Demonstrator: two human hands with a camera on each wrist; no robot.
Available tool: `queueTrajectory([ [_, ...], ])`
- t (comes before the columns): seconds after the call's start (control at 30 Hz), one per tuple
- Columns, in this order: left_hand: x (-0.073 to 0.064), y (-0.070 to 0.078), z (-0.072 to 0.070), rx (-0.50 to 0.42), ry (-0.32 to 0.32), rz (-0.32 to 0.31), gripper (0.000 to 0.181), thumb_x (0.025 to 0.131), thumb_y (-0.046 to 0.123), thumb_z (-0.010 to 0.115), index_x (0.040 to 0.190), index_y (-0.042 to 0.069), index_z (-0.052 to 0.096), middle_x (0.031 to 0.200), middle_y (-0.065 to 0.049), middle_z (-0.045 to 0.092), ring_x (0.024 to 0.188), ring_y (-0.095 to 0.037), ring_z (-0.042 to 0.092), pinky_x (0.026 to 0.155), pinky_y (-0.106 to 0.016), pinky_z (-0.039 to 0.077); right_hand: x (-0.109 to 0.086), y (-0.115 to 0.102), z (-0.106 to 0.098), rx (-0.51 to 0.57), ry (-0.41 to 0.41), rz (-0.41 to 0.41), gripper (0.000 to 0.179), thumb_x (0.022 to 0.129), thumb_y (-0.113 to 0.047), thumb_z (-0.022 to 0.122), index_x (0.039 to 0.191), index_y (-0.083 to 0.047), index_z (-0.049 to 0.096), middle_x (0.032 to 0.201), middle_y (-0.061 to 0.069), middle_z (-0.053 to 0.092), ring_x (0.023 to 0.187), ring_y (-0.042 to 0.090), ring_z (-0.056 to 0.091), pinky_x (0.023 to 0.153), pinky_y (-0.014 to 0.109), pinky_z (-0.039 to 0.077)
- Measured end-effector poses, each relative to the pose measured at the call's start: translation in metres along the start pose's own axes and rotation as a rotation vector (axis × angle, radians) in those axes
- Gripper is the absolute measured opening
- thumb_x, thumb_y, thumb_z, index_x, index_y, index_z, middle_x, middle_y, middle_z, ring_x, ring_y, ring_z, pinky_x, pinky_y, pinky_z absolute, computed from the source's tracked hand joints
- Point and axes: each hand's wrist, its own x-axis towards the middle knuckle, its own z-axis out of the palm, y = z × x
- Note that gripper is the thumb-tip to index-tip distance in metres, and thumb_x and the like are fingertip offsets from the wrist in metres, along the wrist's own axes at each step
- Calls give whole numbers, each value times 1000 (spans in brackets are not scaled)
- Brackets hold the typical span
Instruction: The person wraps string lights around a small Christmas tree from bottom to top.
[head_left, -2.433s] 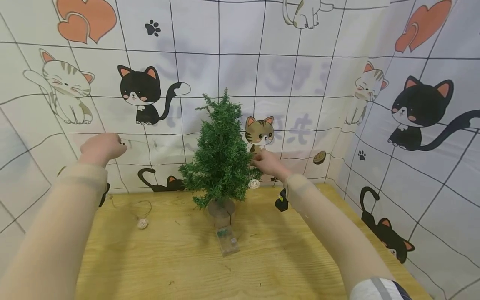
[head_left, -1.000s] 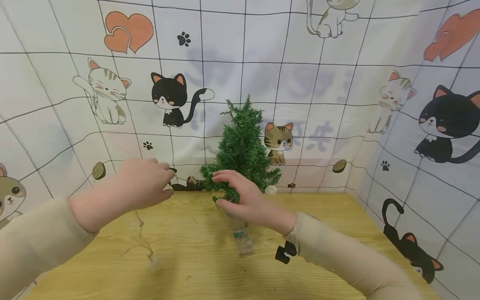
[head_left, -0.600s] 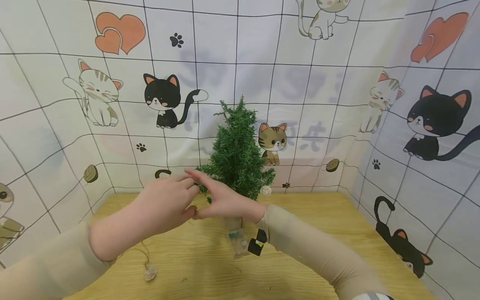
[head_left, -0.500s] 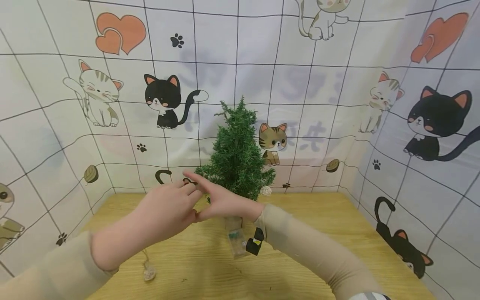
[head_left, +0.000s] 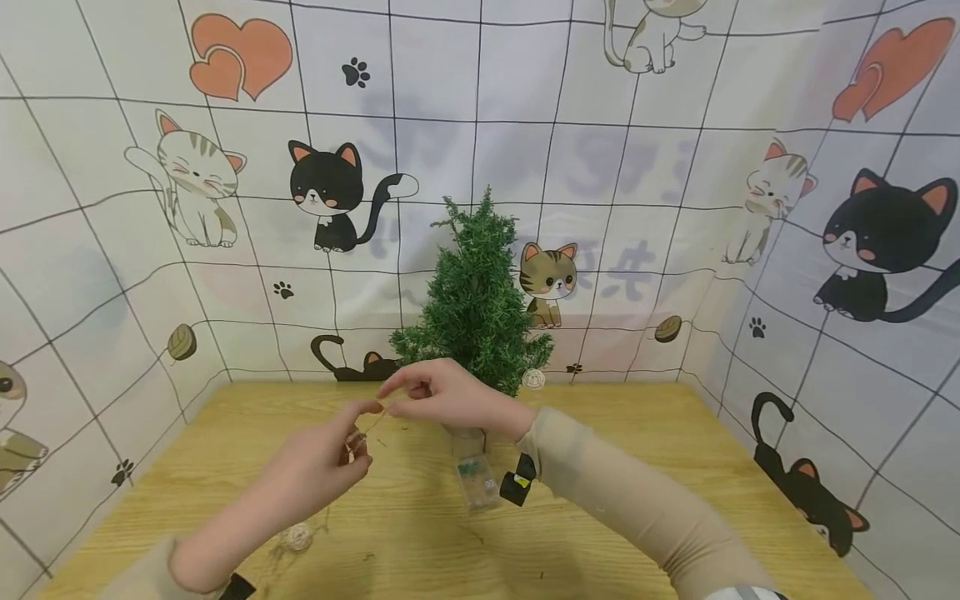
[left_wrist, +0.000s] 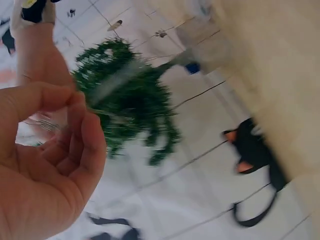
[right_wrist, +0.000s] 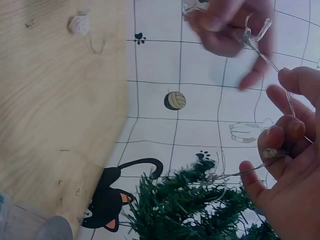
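Observation:
My left hand [head_left: 303, 471] and right hand [head_left: 461, 404] meet in front of the small artificial Christmas tree [head_left: 476, 300], at its lower left. A thin clear wire of string lights [right_wrist: 265, 58] runs between them. The right hand pinches this wire between thumb and forefinger, and more of it passes through its other fingers. Curled left fingers hold a bunched part of the wire; that hand is blurred in the right wrist view. Near the left forearm a white woven ball [head_left: 299, 537] lies on the table with loose wire around it.
A clear battery box [head_left: 477, 483] lies before the tree's pot [head_left: 465, 440]. Another white ball [head_left: 533, 379] hangs at the tree's lower right. The wooden table [head_left: 622, 475] is backed by a cat-print cloth [head_left: 637, 167] on several sides.
From far left, my left hand has come in to the right. The right hand has left the tree's right side, and both now meet at the wire. The left hand has since turned, fingers upward.

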Motion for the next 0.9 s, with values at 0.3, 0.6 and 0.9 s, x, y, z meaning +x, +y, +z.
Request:
queueTrajectory([
  [0.3,-26,-55,6,-366,-133,-81,21,94,8,60,114,5,61,72,5,58,60,-6,50,55,-27,44,-1,-3,-16,-57,5,-49,14,95,-14,63,105,-9,72,94,-6,65,69,10,49,68,25,43],
  [0.6,-42,-63,-44,-315,-9,-143,20,101,15,52,108,2,66,93,-1,64,73,-10,59,64,-26,50,16,-18,-35,-141,9,-110,15,96,-14,62,106,-9,71,92,-4,65,75,10,54,71,26,45],
  [0.9,-50,-38,-105,-195,249,-148,20,101,20,53,111,10,67,102,14,66,92,4,57,70,-11,44,49,-30,-53,-486,-100,3,14,98,-16,58,100,-14,71,89,-5,66,78,7,57,76,23,46],
])
